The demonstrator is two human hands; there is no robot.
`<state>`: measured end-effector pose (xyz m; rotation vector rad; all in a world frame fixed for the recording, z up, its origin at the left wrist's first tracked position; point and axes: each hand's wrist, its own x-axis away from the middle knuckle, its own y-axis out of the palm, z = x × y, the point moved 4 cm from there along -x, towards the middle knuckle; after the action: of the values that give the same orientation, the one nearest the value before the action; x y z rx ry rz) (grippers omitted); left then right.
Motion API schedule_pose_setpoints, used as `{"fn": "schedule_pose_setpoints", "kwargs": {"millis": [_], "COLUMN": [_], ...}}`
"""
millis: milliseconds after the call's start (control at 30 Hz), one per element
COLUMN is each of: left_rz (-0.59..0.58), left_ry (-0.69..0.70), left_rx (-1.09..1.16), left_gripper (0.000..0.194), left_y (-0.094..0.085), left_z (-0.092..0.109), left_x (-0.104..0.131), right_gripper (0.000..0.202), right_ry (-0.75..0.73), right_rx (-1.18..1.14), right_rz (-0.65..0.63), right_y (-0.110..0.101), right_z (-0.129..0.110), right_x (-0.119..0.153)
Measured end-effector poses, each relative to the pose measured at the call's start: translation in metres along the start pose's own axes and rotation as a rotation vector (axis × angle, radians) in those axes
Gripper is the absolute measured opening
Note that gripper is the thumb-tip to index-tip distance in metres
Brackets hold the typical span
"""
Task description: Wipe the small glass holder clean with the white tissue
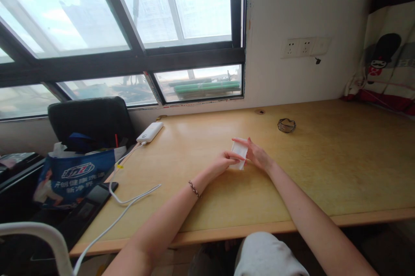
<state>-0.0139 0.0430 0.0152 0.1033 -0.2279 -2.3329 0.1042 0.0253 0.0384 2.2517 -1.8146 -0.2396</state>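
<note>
Between my two hands, above the middle of the wooden table (207,211), is a small white folded sheet (239,149) that looks like tissue or a wipe. My left hand (225,160) grips its lower left part, fingers laid across the front. From the right side, my right hand (256,152) holds the sheet's edge, with a finger along its top and the thumb side near the corner. Whether the sheet touches the tabletop I cannot tell. A braided bracelet (193,188) circles my left wrist.
A dark wire-like ring or bowl (287,125) lies at the back right of the table. A white power bank (151,132) with a white cable (129,202) sits at the left edge. Beyond that edge are a blue bag (76,176) and a black chair (90,118).
</note>
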Motion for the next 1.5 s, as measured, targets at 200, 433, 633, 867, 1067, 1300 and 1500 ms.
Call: {"fn": "schedule_pose_setpoints", "kwargs": {"millis": [200,433,633,867,1067,1300,1500], "left_rz": [-0.003,-0.037,-0.013,0.193,0.356,0.273,0.293], "left_ry": [-0.011,-0.006,0.004,0.047,0.118,0.056,0.018], "left_rx": [-0.002,0.034,0.009,-0.07,0.061,0.15,0.214], "left_gripper": [0.018,0.02,0.021,0.018,0.025,0.033,0.031], "left_y": [-0.002,-0.006,-0.009,-0.019,-0.027,-0.023,-0.028], "left_z": [0.003,-0.003,-0.001,0.002,0.003,-0.005,-0.006], "left_x": [0.003,-0.001,0.0,0.0,-0.004,-0.005,-0.005], "right_gripper": [0.055,0.053,0.045,0.043,0.045,0.046,0.047], "right_ry": [-0.043,-0.075,-0.161,-0.225,-0.146,-0.084,-0.101], "right_rx": [-0.15,-0.259,-0.435,-0.531,-0.48,-0.437,-0.427], "right_rz": [-0.036,0.054,0.139,0.188,0.097,-0.01,0.045], "right_y": [-0.009,-0.018,-0.035,-0.044,-0.033,-0.018,-0.022], "right_z": [0.002,0.005,0.006,0.001,0.001,0.003,0.003], "right_x": [-0.007,-0.013,-0.02,-0.019,-0.017,-0.013,-0.013]}}
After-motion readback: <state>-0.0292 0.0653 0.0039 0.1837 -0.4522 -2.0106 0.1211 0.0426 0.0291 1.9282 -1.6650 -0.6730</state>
